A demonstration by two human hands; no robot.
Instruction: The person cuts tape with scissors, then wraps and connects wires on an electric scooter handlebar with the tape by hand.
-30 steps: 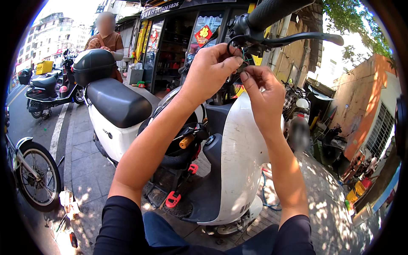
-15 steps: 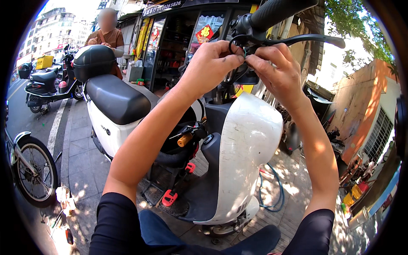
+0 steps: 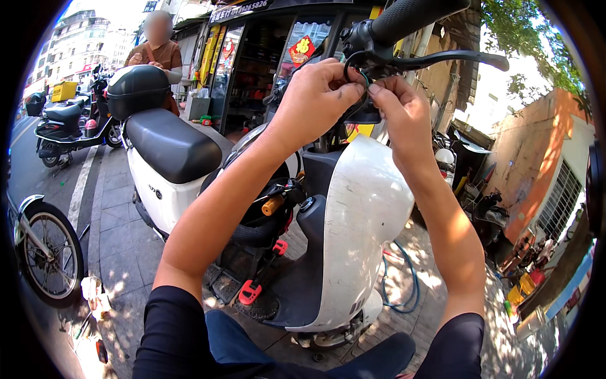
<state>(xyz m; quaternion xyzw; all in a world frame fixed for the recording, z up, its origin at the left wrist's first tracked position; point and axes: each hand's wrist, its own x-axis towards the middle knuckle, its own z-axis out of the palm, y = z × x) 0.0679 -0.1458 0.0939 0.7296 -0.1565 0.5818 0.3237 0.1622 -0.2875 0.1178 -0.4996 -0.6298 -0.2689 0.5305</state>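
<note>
Head view: both hands are raised to the handlebar of a white electric scooter [image 3: 353, 215]. The left hand [image 3: 312, 101] is closed to a narrow pinch, thumb and forefinger gripping a thin green wire [image 3: 365, 78] just below the brake lever [image 3: 442, 60]. The right hand [image 3: 404, 114] is likewise pinched, its fingertips meeting the same wire from the other side, touching the left hand's fingertips. A black cable [image 3: 350, 63] loops up beside the black handlebar grip [image 3: 416, 16]. The step in hand is judged to be fine wiring work at the lever mount; the next move is judged to call for a steady two-handed pinch and small, exact finger motion. The wire's ends and any connector are hidden behind the fingers. The grip is cut off at the upper edge. A black seat [image 3: 170, 142] and a parked motorcycle [image 3: 63, 126] are noted behind, with a coiled blue hose [image 3: 404, 284] on the paving
</note>
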